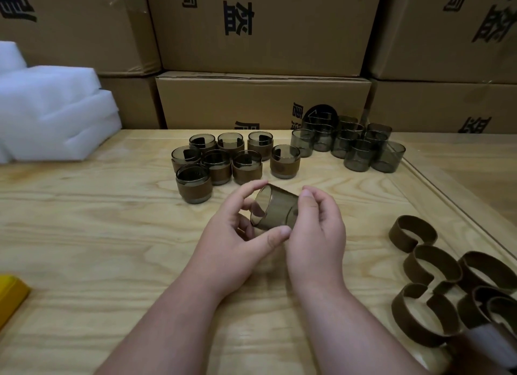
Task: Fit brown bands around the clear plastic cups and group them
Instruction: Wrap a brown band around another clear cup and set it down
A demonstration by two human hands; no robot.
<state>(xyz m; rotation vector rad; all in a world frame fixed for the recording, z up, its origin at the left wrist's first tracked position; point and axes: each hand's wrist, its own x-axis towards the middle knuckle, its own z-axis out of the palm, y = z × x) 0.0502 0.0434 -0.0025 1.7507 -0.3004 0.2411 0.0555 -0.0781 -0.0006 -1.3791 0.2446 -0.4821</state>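
I hold one smoky clear cup (275, 211) tipped on its side between both hands: my left hand (237, 234) pinches the open rim, my right hand (319, 229) cradles the base end, probably so a band can slide on. No band is on it yet. Banded cups (223, 162) cluster just beyond; bare cups (349, 145) sit farther right; loose brown bands (436, 276) lie on the surface (84, 234) to my right.

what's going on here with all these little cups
A person is holding one bare cup tilted on its side between the left hand and right hand, above the wooden table. A group of banded cups stands behind the hands, unbanded cups sit stacked to the right, and loose brown bands lie at the near right.
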